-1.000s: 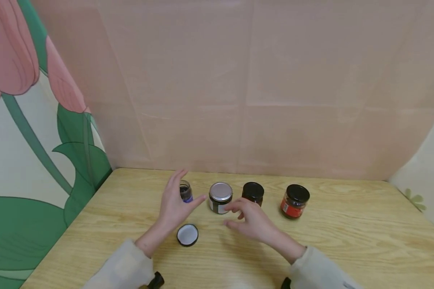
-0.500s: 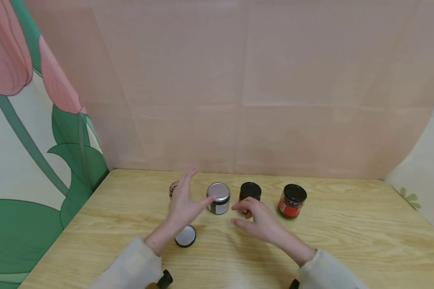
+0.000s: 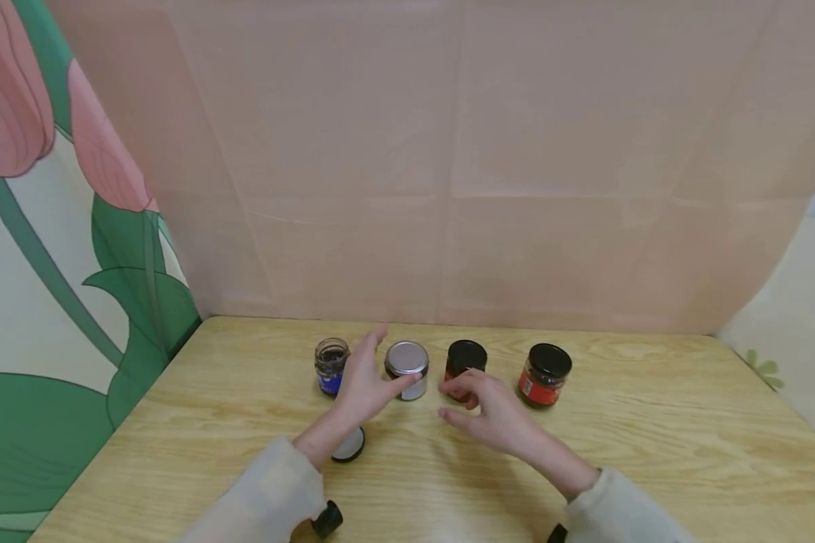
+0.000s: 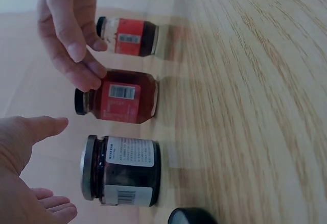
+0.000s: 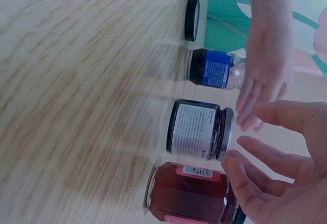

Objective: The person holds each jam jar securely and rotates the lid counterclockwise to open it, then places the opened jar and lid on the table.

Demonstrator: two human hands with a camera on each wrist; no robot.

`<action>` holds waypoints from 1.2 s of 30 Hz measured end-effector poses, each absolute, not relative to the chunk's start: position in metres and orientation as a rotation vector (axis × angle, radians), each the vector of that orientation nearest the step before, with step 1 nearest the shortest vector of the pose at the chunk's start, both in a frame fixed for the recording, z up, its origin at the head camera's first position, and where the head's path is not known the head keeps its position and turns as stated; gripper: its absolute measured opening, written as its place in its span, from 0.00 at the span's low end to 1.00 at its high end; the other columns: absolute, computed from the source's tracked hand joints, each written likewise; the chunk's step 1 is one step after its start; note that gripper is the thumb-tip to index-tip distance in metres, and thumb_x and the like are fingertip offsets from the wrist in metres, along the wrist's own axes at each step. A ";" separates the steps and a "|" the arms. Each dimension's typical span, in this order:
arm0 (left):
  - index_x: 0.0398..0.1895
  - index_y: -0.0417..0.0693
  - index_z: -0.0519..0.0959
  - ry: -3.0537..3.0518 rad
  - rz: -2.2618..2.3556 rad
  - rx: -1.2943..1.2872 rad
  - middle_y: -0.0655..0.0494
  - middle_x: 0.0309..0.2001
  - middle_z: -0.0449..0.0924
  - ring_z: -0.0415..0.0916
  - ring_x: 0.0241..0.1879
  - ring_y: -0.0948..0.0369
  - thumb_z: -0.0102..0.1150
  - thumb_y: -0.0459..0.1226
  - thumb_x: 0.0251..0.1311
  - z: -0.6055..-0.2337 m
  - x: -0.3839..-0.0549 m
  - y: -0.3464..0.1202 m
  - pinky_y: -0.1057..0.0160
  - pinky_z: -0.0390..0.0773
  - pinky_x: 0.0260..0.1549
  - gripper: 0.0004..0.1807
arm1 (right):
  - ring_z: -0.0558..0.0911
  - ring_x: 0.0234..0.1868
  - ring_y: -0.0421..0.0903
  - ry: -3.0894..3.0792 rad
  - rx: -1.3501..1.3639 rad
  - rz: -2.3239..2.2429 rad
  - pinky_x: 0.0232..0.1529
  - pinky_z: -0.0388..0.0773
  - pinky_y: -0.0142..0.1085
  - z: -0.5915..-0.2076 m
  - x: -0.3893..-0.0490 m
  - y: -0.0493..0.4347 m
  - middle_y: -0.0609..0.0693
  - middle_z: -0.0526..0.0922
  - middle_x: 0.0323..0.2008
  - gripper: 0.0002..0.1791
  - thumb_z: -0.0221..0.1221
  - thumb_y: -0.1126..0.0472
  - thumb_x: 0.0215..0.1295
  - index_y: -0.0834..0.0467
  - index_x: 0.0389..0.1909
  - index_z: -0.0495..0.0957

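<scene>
My left hand [image 3: 369, 385] hovers with thumb and fingers spread beside the silver-lidded jar [image 3: 407, 360]; its thumb overlaps that jar in the head view. In the left wrist view the same jar, dark with white labels [image 4: 130, 170], stands upright past the fingertips. My right hand [image 3: 492, 415], fingers loosely bent and holding nothing, is in front of a black-lidded jar with a red label [image 3: 466, 354]. Left of the silver-lidded jar is an uncovered glass jar with a blue label [image 3: 329, 369], dark contents inside. A black-rimmed lid [image 3: 349, 446] lies white side up, partly hidden by my left wrist.
Another black-lidded jar with a red label [image 3: 545, 377] stands at the right end of the row. All sit on a wood-grain table [image 3: 652, 422], with a pinkish cloth backdrop [image 3: 448, 188] behind its far edge.
My left hand has moved right, from in front of the blue-labelled jar to the silver-lidded one. My right hand has shifted slightly right. The head view has turned slightly; the jars stay in place.
</scene>
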State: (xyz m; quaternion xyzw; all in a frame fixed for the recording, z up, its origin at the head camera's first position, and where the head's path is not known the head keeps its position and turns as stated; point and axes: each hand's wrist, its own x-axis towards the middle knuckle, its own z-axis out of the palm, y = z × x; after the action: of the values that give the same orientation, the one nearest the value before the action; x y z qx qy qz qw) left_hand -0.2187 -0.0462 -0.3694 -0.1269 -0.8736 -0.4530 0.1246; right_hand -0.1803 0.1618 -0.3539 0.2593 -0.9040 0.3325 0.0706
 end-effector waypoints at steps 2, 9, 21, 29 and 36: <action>0.67 0.36 0.63 -2.549 -1.342 -0.370 0.38 0.64 0.68 0.67 0.62 0.43 0.75 0.42 0.46 -0.373 -0.221 -0.044 0.45 0.70 0.59 0.46 | 0.77 0.34 0.42 -2.726 0.768 0.988 0.35 0.78 0.33 -0.353 -0.180 0.163 0.49 0.81 0.36 0.13 0.67 0.61 0.55 0.60 0.42 0.83; 0.67 0.36 0.62 -2.579 -1.364 -0.340 0.37 0.63 0.68 0.68 0.61 0.44 0.76 0.40 0.44 -0.382 -0.229 -0.041 0.45 0.69 0.59 0.47 | 0.80 0.35 0.48 -2.707 0.774 0.997 0.35 0.79 0.34 -0.353 -0.181 0.167 0.52 0.82 0.36 0.13 0.67 0.62 0.55 0.61 0.41 0.83; 0.65 0.31 0.62 -2.657 -1.365 -0.278 0.34 0.58 0.72 0.69 0.60 0.42 0.77 0.35 0.40 -0.398 -0.239 -0.041 0.46 0.67 0.61 0.48 | 0.81 0.37 0.50 -2.719 0.743 1.015 0.35 0.80 0.34 -0.358 -0.180 0.169 0.53 0.83 0.37 0.12 0.67 0.62 0.56 0.62 0.40 0.82; 0.65 0.31 0.61 -2.722 -1.362 -0.253 0.33 0.57 0.74 0.70 0.59 0.42 0.79 0.35 0.36 -0.404 -0.244 -0.038 0.45 0.67 0.61 0.51 | 0.81 0.37 0.50 -2.716 0.753 1.039 0.35 0.80 0.33 -0.359 -0.182 0.170 0.53 0.83 0.37 0.11 0.66 0.62 0.56 0.61 0.40 0.83; 0.59 0.33 0.65 -2.745 -1.310 -0.263 0.35 0.53 0.76 0.73 0.56 0.42 0.79 0.34 0.35 -0.404 -0.245 -0.035 0.46 0.70 0.58 0.45 | 0.81 0.36 0.50 -2.713 0.757 1.062 0.34 0.79 0.32 -0.361 -0.183 0.171 0.52 0.84 0.36 0.11 0.66 0.63 0.56 0.62 0.40 0.83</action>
State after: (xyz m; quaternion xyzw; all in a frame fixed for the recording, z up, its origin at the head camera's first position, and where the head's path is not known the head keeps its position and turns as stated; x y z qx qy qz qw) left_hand -0.2447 -0.0350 -0.4042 -0.0860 -0.8982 -0.4288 0.0442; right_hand -0.1827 0.1708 -0.3610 0.2510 -0.8993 0.3521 0.0656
